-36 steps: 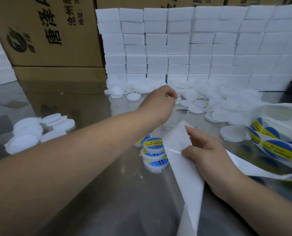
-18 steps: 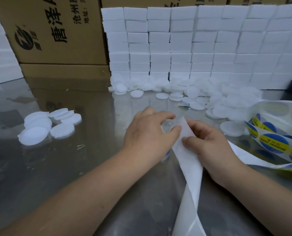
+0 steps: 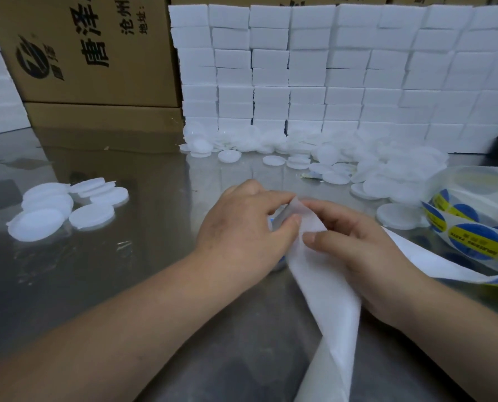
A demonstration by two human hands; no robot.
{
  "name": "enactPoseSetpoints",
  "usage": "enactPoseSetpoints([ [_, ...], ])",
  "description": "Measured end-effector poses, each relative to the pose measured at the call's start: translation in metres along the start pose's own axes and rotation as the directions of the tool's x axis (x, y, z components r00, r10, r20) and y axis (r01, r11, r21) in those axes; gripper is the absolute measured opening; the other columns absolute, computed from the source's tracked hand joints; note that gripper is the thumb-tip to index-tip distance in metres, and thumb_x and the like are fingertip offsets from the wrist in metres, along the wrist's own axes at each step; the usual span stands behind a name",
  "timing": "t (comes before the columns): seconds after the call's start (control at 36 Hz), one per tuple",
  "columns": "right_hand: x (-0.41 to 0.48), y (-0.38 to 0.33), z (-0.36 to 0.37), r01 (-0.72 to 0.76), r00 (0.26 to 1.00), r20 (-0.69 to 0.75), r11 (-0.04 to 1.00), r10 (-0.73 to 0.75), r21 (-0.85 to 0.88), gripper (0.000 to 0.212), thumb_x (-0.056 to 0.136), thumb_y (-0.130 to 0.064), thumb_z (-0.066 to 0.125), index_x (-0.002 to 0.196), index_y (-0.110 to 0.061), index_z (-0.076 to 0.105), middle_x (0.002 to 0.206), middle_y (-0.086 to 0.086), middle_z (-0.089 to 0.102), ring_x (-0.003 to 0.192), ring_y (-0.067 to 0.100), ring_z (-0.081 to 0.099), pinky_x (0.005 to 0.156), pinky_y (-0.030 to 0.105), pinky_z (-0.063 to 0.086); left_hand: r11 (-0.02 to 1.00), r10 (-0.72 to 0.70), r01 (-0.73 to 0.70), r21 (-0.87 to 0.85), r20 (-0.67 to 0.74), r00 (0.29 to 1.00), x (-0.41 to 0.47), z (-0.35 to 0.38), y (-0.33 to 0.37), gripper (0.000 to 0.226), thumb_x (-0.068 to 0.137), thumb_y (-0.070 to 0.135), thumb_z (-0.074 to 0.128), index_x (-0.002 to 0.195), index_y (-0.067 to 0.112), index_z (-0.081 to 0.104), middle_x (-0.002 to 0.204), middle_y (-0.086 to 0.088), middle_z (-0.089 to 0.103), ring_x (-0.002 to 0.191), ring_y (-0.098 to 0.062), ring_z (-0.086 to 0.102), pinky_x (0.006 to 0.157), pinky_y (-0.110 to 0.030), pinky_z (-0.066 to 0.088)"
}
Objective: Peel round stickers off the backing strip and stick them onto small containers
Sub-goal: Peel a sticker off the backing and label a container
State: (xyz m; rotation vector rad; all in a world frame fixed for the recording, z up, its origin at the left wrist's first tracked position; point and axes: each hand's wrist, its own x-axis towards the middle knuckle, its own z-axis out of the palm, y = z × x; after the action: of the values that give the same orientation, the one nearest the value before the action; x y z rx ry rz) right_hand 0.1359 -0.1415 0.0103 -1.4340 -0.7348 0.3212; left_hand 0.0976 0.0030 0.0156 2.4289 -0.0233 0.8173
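Note:
My left hand (image 3: 242, 230) pinches a small clear round container (image 3: 276, 220) between thumb and fingers, right against the fold of the white backing strip (image 3: 326, 288). My right hand (image 3: 361, 248) grips that strip at its fold, thumb on top. The strip runs right to the sticker roll (image 3: 474, 242), whose round stickers are blue with a yellow band. Under my left hand a blue edge of a labelled container (image 3: 282, 260) peeks out; the rest is hidden.
A heap of unlabelled white containers (image 3: 387, 169) lies at the back right, one more (image 3: 395, 216) near the roll, and a small group (image 3: 56, 210) at the left. White foam blocks (image 3: 329, 76) and cardboard boxes (image 3: 91, 53) wall off the back of the shiny metal table (image 3: 155, 285).
My left hand came back from the far heap with a clear container and closed in on the strip's fold. It now covers the labelled stack. My right hand stayed on the strip.

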Motion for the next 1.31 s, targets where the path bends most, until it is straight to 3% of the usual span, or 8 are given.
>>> enactPoseSetpoints([
  [0.17, -0.0005, -0.0031, 0.0023, 0.050, 0.997, -0.052, 0.999, -0.050, 0.002, 0.008, 0.069, -0.024, 0.061, 0.072, -0.022, 0.067, 0.073, -0.004, 0.063, 0.077, 0.010, 0.057, 0.079, 0.028, 0.040, 0.999, 0.043, -0.043, -0.022, 0.000, 0.999, -0.0027, -0.0010, 0.0052, 0.041, 0.072, 0.045, 0.053, 0.112, 0.039, 0.064, 0.074, 0.014, 0.040, 0.081, -0.003, 0.038, 0.063, -0.008, 0.029],
  [0.25, 0.0007, -0.0013, 0.0028, 0.057, 0.993, -0.104, 0.998, -0.053, 0.039, 0.003, 0.067, -0.024, 0.062, 0.064, -0.025, 0.063, 0.067, -0.004, 0.057, 0.073, 0.013, 0.051, 0.075, 0.031, 0.038, 0.997, 0.063, -0.062, -0.051, 0.015, 0.998, -0.0044, -0.0009, 0.0070, 0.038, 0.077, 0.043, 0.054, 0.113, 0.037, 0.064, 0.076, 0.012, 0.044, 0.085, -0.010, 0.048, 0.069, -0.020, 0.035],
  [0.36, 0.0029, -0.0009, 0.0000, 0.054, 0.989, -0.145, 0.993, -0.038, 0.107, 0.024, 0.069, -0.012, 0.072, 0.087, -0.011, 0.056, 0.073, 0.002, 0.066, 0.070, 0.014, 0.062, 0.068, 0.027, 0.046, 0.992, 0.083, -0.077, -0.096, 0.062, 0.995, -0.0066, -0.0005, 0.0085, 0.038, 0.072, 0.037, 0.049, 0.106, 0.041, 0.066, 0.076, 0.010, 0.047, 0.081, -0.009, 0.049, 0.066, -0.020, 0.035],
  [0.44, 0.0041, -0.0025, -0.0016, 0.016, 0.989, -0.147, 0.987, 0.008, 0.158, 0.027, 0.080, 0.001, 0.059, 0.106, -0.007, 0.055, 0.084, 0.007, 0.071, 0.074, 0.019, 0.068, 0.061, 0.027, 0.052, 0.987, 0.089, -0.074, -0.145, 0.105, 0.991, -0.0071, 0.0013, 0.0087, 0.030, 0.072, 0.036, 0.047, 0.090, 0.045, 0.069, 0.074, 0.012, 0.047, 0.077, -0.005, 0.048, 0.064, -0.021, 0.035],
  [0.58, 0.0043, -0.0008, -0.0041, 0.013, 0.982, -0.191, 0.999, -0.004, 0.047, 0.028, 0.085, 0.006, 0.050, 0.093, -0.017, 0.065, 0.085, 0.005, 0.073, 0.074, 0.019, 0.068, 0.067, 0.033, 0.053, 0.992, -0.033, 0.021, -0.127, -0.089, 0.995, -0.0015, -0.0020, 0.0057, 0.012, 0.076, 0.036, 0.054, 0.067, 0.044, 0.051, 0.070, 0.015, 0.045, 0.072, 0.001, 0.045, 0.061, -0.008, 0.031],
  [0.83, 0.0016, -0.0037, -0.0022, 0.025, 0.986, -0.164, 0.998, -0.033, -0.050, 0.042, 0.078, 0.010, 0.048, 0.085, -0.024, 0.071, 0.079, 0.005, 0.072, 0.068, 0.016, 0.065, 0.060, 0.028, 0.049, 0.992, -0.076, 0.073, -0.102, -0.021, 0.997, -0.0020, 0.0011, 0.0055, 0.038, 0.073, 0.050, 0.053, 0.110, 0.043, 0.062, 0.076, 0.017, 0.043, 0.073, -0.002, 0.043, 0.061, -0.010, 0.028],
  [1.19, -0.0008, -0.0036, 0.0011, -0.015, 0.995, -0.096, 1.000, 0.016, 0.018, 0.023, 0.079, -0.009, 0.064, 0.101, -0.018, 0.068, 0.094, 0.008, 0.072, 0.081, 0.023, 0.069, 0.070, 0.034, 0.052, 0.995, -0.038, 0.037, -0.097, -0.008, 0.999, -0.0024, 0.0005, 0.0067, 0.035, 0.076, 0.039, 0.060, 0.111, 0.039, 0.064, 0.075, 0.016, 0.043, 0.080, -0.006, 0.043, 0.069, -0.022, 0.033],
  [1.31, 0.0007, -0.0019, 0.0008, 0.005, 0.991, -0.134, 1.000, -0.009, -0.026, 0.013, 0.084, -0.015, 0.059, 0.085, -0.013, 0.072, 0.082, 0.002, 0.071, 0.077, 0.015, 0.065, 0.071, 0.028, 0.049, 0.995, -0.027, 0.029, -0.101, 0.014, 1.000, -0.0035, -0.0009, 0.0089, 0.025, 0.073, 0.042, 0.060, 0.097, 0.039, 0.068, 0.077, 0.013, 0.045, 0.085, -0.008, 0.049, 0.069, -0.025, 0.038],
])
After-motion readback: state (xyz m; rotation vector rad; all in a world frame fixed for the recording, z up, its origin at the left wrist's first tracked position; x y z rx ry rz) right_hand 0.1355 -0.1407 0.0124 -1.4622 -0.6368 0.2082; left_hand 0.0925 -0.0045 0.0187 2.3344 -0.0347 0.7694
